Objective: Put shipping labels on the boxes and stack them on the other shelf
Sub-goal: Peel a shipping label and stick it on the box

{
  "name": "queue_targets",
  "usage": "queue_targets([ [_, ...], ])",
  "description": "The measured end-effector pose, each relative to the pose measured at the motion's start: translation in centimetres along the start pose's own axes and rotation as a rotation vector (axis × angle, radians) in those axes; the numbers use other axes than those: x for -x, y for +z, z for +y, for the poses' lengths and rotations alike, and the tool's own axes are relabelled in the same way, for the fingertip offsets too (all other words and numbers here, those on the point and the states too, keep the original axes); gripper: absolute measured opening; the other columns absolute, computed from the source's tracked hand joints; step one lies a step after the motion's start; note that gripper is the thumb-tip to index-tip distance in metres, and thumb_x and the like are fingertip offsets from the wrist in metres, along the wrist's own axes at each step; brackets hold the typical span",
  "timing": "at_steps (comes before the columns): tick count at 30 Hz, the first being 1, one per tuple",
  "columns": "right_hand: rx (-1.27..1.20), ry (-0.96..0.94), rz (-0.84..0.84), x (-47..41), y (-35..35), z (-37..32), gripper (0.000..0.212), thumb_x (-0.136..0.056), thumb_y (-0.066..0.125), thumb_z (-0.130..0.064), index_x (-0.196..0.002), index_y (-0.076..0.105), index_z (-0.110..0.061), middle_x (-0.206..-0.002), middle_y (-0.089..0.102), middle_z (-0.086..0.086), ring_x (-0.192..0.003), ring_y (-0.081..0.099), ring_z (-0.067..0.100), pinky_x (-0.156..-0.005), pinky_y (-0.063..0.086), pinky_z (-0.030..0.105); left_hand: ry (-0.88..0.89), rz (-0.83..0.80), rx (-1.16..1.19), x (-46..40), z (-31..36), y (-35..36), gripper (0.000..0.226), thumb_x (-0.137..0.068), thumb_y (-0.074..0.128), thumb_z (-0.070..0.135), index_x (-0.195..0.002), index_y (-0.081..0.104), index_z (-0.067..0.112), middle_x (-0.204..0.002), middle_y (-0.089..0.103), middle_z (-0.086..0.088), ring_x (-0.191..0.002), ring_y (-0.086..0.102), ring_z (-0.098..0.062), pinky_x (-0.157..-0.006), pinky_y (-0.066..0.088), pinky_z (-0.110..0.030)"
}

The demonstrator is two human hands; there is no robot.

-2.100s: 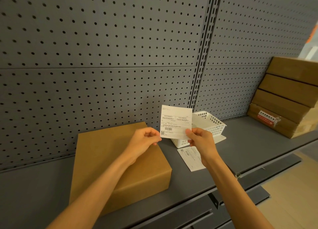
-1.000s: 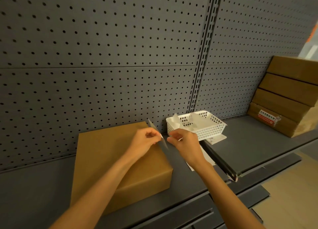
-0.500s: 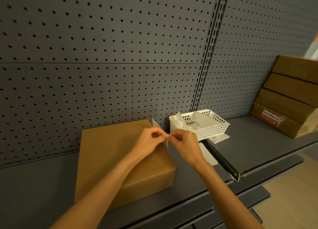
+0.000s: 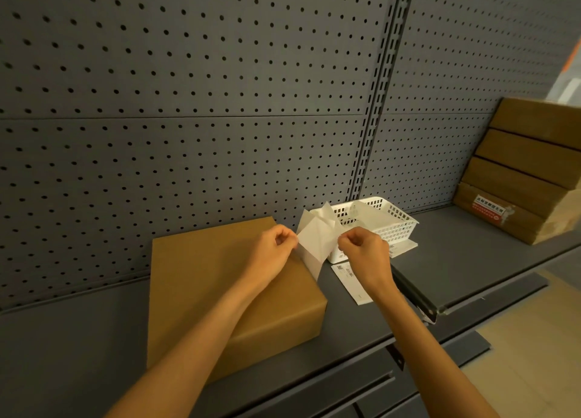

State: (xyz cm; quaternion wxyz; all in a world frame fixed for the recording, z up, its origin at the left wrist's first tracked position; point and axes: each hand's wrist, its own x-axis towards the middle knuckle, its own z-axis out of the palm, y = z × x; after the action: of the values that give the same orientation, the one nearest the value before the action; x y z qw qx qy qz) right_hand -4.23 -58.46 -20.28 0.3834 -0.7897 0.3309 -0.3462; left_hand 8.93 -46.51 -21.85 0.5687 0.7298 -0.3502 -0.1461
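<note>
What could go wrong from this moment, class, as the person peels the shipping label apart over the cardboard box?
1. Both hands, left hand and right hand, pinch the thin label at its edges; it could tear or curl and stick to itself.
2. The label hangs past the near corner of the box, so it might land crooked or over the edge.
3. A loose label lies on the shelf beside the white basket; a forearm could sweep it off.

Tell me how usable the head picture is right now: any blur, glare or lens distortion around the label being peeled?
Head view: dim, warm light, no glare; the label between the left hand and right hand is soft, its print unreadable; wide-angle lens bends the pegboard lines; stacked boxes at the right edge look skewed.
</note>
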Motion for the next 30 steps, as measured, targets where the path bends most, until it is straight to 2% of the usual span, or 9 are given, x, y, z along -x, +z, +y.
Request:
queue_targets([
  [4, 0.001, 0.036, 0.041, 0.1, -1.1, 0.4, 0.014, -0.087, 0.057, -0.010, -0.074, 0.064, -0.010, -0.069, 0.063, 0.003, -0.061, 0.053, 0.010, -0.055, 0.042, 0.021, 0.001, -0.003, 0.001, -0.1, -0.1, -0.1, 0.014, -0.092, 0.055, 0.013, -0.080, 0.061, 0.016, -0.087, 0.065, -0.010, -0.079, 0.056, -0.017, -0.073, 0.046, -0.031],
  [8, 0.006, 0.074, 0.087, 0.4, -2.4, 0.9, 0.015, -0.087, 0.057, -0.010, -0.074, 0.065, -0.007, -0.074, 0.066, 0.008, -0.067, 0.057, 0.017, -0.063, 0.049, 0.031, 0.001, -0.003, -0.011, -0.3, -0.2, 0.0, 0.011, -0.091, 0.055, 0.013, -0.082, 0.061, 0.016, -0.087, 0.065, -0.007, -0.080, 0.057, -0.017, -0.075, 0.048, -0.032],
  [12, 0.033, 0.131, 0.143, 0.4, -3.5, 1.8, 0.015, -0.086, 0.058, -0.012, -0.075, 0.066, -0.007, -0.074, 0.067, 0.005, -0.072, 0.064, 0.027, -0.068, 0.055, 0.041, -0.008, 0.014, -0.026, -0.4, -0.4, 0.0, 0.012, -0.092, 0.055, 0.014, -0.081, 0.060, 0.016, -0.083, 0.063, -0.004, -0.073, 0.054, -0.014, -0.068, 0.044, -0.028],
  [16, 0.058, 0.159, 0.183, 1.1, -4.7, 2.5, 0.018, -0.087, 0.058, -0.013, -0.076, 0.067, -0.003, -0.073, 0.066, 0.008, -0.065, 0.057, 0.022, -0.061, 0.050, 0.036, -0.022, 0.041, -0.023, -0.5, -0.4, -0.2, 0.014, -0.092, 0.053, 0.014, -0.080, 0.059, 0.017, -0.080, 0.060, -0.001, -0.069, 0.051, -0.012, -0.065, 0.042, -0.026],
  [21, 0.078, 0.172, 0.231, 1.9, -5.6, 3.1, 0.017, -0.089, 0.057, -0.011, -0.079, 0.067, -0.004, -0.071, 0.063, 0.004, -0.064, 0.056, 0.017, -0.059, 0.047, 0.026, -0.058, 0.116, -0.035, -0.5, -0.2, -0.3, 0.012, -0.092, 0.052, 0.012, -0.082, 0.058, 0.013, -0.075, 0.056, 0.003, -0.064, 0.047, -0.010, -0.057, 0.037, -0.021],
  [24, 0.082, 0.182, 0.235, 2.2, -5.9, 3.4, 0.018, -0.089, 0.056, -0.011, -0.079, 0.067, -0.001, -0.070, 0.062, 0.004, -0.064, 0.054, 0.016, -0.058, 0.045, 0.024, -0.083, 0.195, -0.067, -0.5, -0.1, -0.5, 0.011, -0.093, 0.052, 0.014, -0.084, 0.057, 0.011, -0.073, 0.054, 0.005, -0.061, 0.046, -0.008, -0.052, 0.033, -0.021],
  [30, 0.077, 0.183, 0.243, 2.3, -6.5, 3.8, 0.016, -0.090, 0.054, -0.011, -0.081, 0.066, -0.006, -0.075, 0.063, 0.005, -0.064, 0.055, 0.015, -0.058, 0.044, 0.022, -0.108, 0.278, -0.087, -0.3, 0.1, -0.7, 0.009, -0.094, 0.050, 0.016, -0.089, 0.056, 0.012, -0.076, 0.054, 0.005, -0.064, 0.047, -0.009, -0.052, 0.036, -0.022],
])
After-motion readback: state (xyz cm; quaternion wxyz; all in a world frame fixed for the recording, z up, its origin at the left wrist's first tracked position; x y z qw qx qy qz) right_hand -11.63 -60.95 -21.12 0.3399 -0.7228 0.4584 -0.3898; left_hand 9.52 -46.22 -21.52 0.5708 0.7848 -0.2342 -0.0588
